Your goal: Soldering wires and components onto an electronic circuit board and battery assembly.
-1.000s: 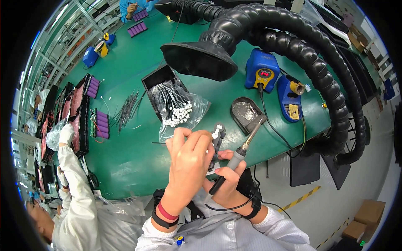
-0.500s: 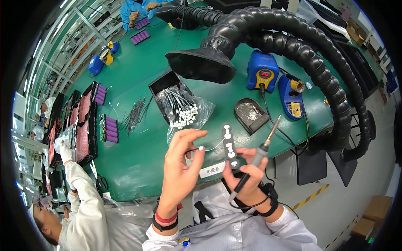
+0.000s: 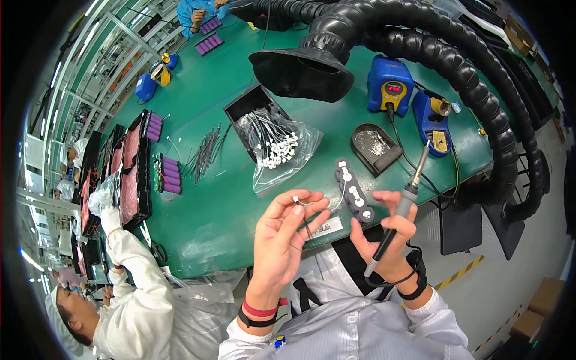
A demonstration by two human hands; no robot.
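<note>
Dark pack with white patches (image 3: 354, 193): over the green bench (image 3: 207, 240), between both hands | thin wire (image 3: 343, 199): ran from pack into left hand (image 3: 285, 234), fingers loosely closed on it | right hand (image 3: 390, 243): clasped soldering iron (image 3: 406, 201), tip pointing away; whether it touched the pack, unclear

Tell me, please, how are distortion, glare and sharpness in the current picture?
Head view: fisheye bends the table edge, with black corners; head view: highlights on the bag and hose; head view: the iron looks fairly sharp, far left background too small for detail.
</note>
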